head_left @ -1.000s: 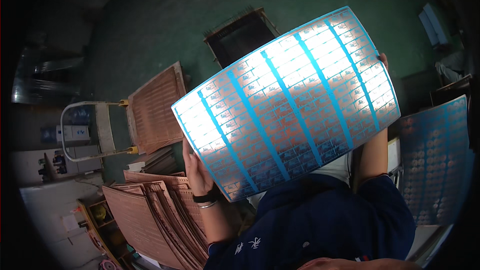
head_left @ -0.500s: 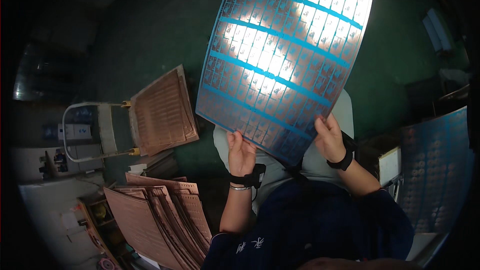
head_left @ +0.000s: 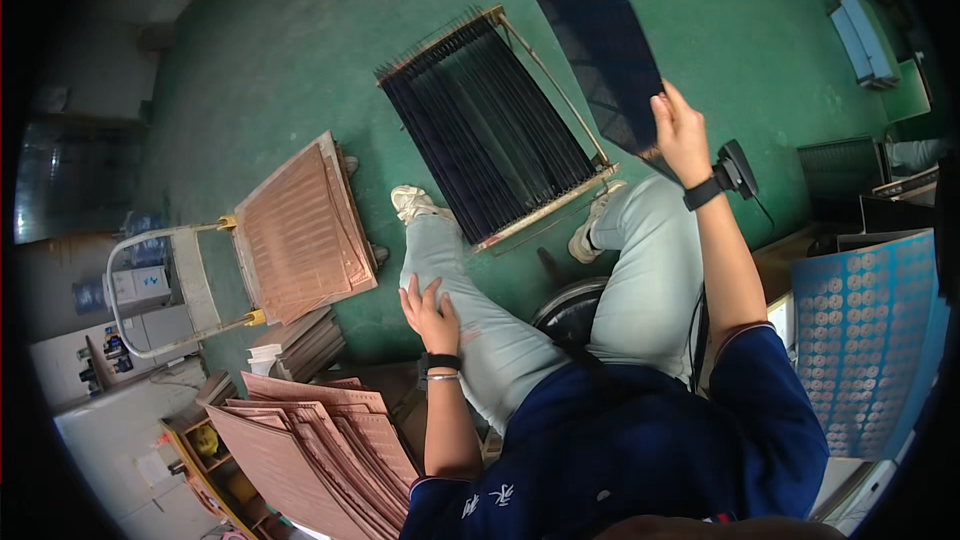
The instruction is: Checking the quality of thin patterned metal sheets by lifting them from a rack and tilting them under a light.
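Observation:
My right hand grips a thin, flexible circuit board panel by its near corner. Tilted steeply, the panel looks almost black, and its far end runs out of the top of the picture. My left hand holds nothing; its fingers are apart, resting on or just above my left thigh. Between my feet, a metal rack stands on the floor, filled with several dark panels on edge in close rows. The held panel is to the right of this rack.
At the left, a hand trolley carries a stack of copper-coloured panels. More copper panels lean in a fanned pile near my left elbow. At my right stands a blue panel with copper rings. Light blue boxes sit at the far right.
My left hand has let go of the panel and dropped to my thigh. The right hand has raised the panel away and turned it to the right, so the rack and my feet now show.

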The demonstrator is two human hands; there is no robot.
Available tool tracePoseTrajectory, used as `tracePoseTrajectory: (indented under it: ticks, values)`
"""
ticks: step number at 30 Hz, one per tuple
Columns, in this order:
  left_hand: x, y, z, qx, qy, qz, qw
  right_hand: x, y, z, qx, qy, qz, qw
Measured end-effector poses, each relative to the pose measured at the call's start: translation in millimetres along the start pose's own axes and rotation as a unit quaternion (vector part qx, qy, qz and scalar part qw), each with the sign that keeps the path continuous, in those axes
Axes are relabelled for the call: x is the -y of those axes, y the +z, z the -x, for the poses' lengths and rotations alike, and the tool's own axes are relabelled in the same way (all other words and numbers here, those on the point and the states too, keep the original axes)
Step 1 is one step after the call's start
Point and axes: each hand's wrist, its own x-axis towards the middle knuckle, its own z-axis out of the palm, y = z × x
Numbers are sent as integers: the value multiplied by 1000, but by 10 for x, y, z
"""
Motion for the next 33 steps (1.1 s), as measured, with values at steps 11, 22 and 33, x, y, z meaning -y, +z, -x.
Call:
tracePoseTrajectory:
  ticks: [11, 22, 33]
  values:
    - [-161, 56, -330, -5, -16, -79, 997, -455, 559, -155, 106, 35, 29, 993]
    - [-284, 99, -392, -9, -2, -108, 994, -464, 722, -460, 154, 24, 9, 988]
    - [-296, 95, -414, 0, -12, -106, 994, -491, 930, -560, 168, 16, 26, 985]
